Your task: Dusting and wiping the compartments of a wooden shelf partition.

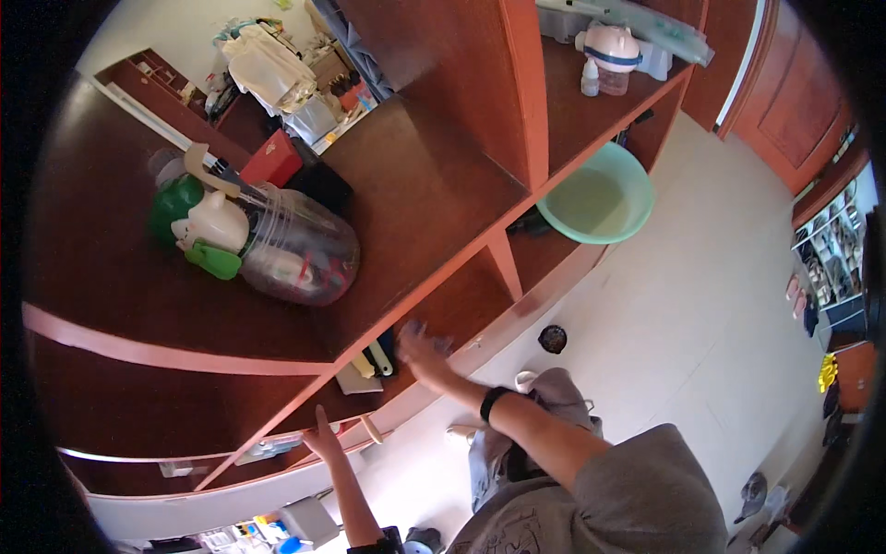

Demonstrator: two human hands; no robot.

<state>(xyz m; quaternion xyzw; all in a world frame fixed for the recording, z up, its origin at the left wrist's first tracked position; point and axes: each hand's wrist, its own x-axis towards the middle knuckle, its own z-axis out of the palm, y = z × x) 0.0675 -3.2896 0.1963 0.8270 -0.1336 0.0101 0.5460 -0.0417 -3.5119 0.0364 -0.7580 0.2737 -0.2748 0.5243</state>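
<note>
My right hand (pixel 419 353) reaches into the lower shelf compartment (pixel 462 294) of a red-brown wooden cabinet. Its fingers are blurred, with a greyish, see-through patch beside them; whether they grip something is unclear. Left of it lie a cream handle (pixel 363 365), a pale green handle (pixel 381 359) and a whitish flat item (pixel 358 383). My left hand (pixel 320 438) hovers by the cabinet's front edge with its index finger extended, and no object shows in it. Close by, a pale, rod-shaped handle (pixel 372 429) sticks out past the lower edge.
On the cabinet top (pixel 429 173) lie a clear plastic jar (pixel 304 249), a green-and-white figure (pixel 211 221) and a red box (pixel 273 158). A mint-green basin (pixel 599 197) juts out of the lower shelf. A dark round object (pixel 552 339) rests on the floor (pixel 664 291).
</note>
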